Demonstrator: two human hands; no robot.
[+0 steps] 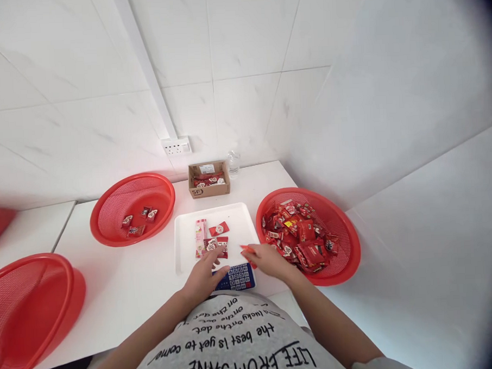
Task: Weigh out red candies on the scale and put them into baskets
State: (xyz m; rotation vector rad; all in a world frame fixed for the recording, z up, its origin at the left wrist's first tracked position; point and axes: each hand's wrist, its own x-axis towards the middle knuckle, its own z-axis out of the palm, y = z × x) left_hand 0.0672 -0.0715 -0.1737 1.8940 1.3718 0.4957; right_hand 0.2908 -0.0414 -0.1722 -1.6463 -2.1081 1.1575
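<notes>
My left hand [206,273] reaches over the near part of a white tray [185,230]. Its fingers are stretched out, thumb apart, with the tips at a dark red snack packet [210,243] and a bright red packet [223,241]. Closed fingers of my right hand [265,258] grip a small orange-red object [248,249] at the tray's right edge; its kind is unclear. Also lying on the tray are a long pink packet [201,237] and a red packet with a pale label [219,228]. A blue calculator [242,276] sits just below my left hand.
At right, a red mesh basket [352,245] holds many red packets. Another red basket [104,209] at back left contains several packets. A third red basket [15,325] stands front left. Behind the tray are a cardboard box [209,191] of packets and a clear bottle [233,163].
</notes>
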